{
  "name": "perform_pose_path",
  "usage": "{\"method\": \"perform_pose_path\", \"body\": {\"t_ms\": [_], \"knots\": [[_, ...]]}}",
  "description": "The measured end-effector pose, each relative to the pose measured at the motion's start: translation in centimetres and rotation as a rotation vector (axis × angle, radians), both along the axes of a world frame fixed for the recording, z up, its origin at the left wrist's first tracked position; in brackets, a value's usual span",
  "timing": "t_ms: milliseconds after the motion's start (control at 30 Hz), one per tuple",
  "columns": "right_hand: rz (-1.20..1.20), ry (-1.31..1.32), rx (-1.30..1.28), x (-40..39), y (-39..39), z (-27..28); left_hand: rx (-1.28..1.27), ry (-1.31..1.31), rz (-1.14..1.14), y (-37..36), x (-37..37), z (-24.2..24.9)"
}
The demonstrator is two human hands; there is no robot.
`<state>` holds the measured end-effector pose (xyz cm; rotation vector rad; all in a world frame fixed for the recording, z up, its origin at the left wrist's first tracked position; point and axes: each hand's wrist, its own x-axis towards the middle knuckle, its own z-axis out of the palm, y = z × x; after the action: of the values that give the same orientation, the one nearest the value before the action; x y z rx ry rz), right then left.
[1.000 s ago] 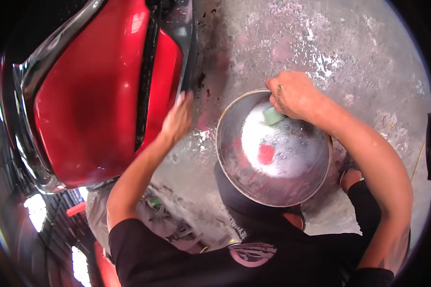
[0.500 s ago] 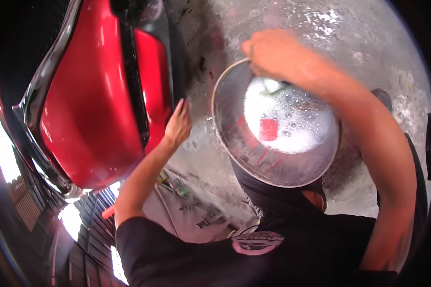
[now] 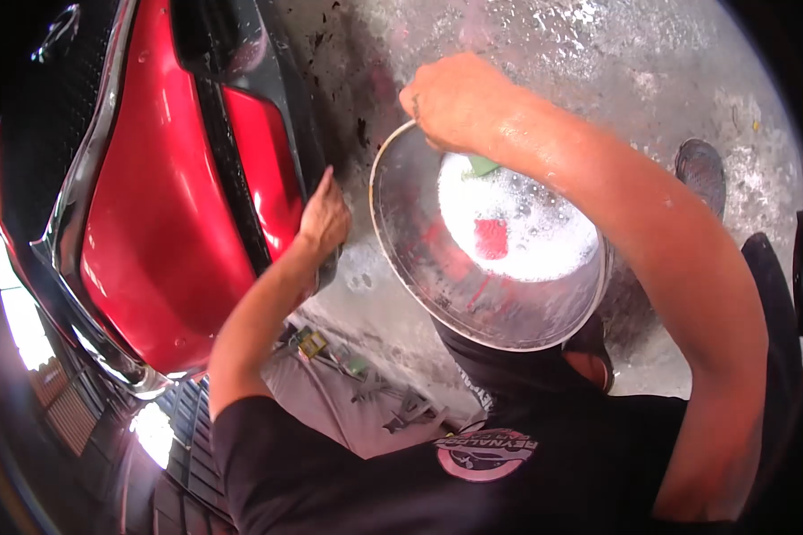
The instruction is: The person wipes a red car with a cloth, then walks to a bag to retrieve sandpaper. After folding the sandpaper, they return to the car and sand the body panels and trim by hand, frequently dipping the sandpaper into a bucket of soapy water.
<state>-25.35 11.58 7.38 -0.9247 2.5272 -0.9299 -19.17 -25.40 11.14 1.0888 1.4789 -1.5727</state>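
My right hand (image 3: 459, 102) is closed over the far rim of a metal bucket (image 3: 500, 312); its fingertips are hidden. In the bucket is white soapy water (image 3: 544, 223). A red square patch (image 3: 491, 239) shows in the suds, and a green sponge-like piece (image 3: 484, 164) appears just below my right wrist. On the left, my left hand (image 3: 326, 214) lies against the black lower edge of a red car bumper (image 3: 169, 223), its fingers extended and nothing seen in them.
Wet, stained concrete floor (image 3: 544, 45) stretches beyond the bucket. My shoe (image 3: 701, 174) shows at the right. Behind my left arm are a grey covering (image 3: 312, 392) and small clutter (image 3: 312, 343). The car's black grille (image 3: 45, 116) is at upper left.
My right hand and the bucket have shifted left in the view, and less of the green piece shows. My left hand stays by the bumper edge, slightly further left.
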Motion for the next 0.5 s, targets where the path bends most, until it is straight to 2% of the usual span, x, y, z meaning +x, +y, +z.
{"method": "perform_pose_path", "body": {"t_ms": [33, 67, 100, 133, 167, 200, 267, 300, 367, 400, 433, 500], "knots": [[-0.036, 0.012, -0.05, 0.1, 0.0, -0.3, -0.065, 0.004, 0.03, 2.0, -1.6, 0.7], [-0.081, 0.011, -0.102, 0.4, -0.2, -0.8, 0.165, 0.105, -0.095, 3.2, -4.9, 1.0], [-0.076, -0.009, -0.107, 0.4, -0.3, -1.0, 0.152, 0.165, -0.082, 5.2, -8.0, 0.6], [-0.076, -0.05, -0.079, 0.0, -0.2, -0.7, 0.252, 0.204, -0.11, 5.6, -10.4, 0.3], [-0.07, -0.09, -0.052, -0.2, -0.4, -0.2, 0.246, 0.256, -0.013, 5.9, -11.1, -0.2], [-0.051, -0.096, -0.058, -0.3, 0.1, 1.0, 0.237, 0.253, 0.004, 4.5, -9.1, -0.3], [0.028, -0.275, 0.223, -0.4, 1.0, 3.6, 0.183, 0.2, -0.241, 0.8, -2.7, 0.3], [0.018, -0.134, 0.018, -0.5, 0.6, 0.6, 0.092, 0.122, -0.156, -1.6, 1.7, 0.5], [0.008, -0.191, -0.018, 0.5, 0.7, 1.8, -0.028, -0.045, 0.021, -8.8, 12.2, 1.0], [-0.024, -0.235, -0.035, 0.3, 1.5, 2.3, -0.049, -0.12, 0.107, -11.6, 14.8, 0.8], [-0.029, -0.112, 0.032, 0.0, 0.3, 1.0, -0.03, -0.107, 0.096, -11.4, 13.8, 0.0], [-0.029, -0.097, 0.038, -0.6, 0.1, 0.3, -0.239, -0.286, 0.209, -11.8, 13.2, -0.5]]}}
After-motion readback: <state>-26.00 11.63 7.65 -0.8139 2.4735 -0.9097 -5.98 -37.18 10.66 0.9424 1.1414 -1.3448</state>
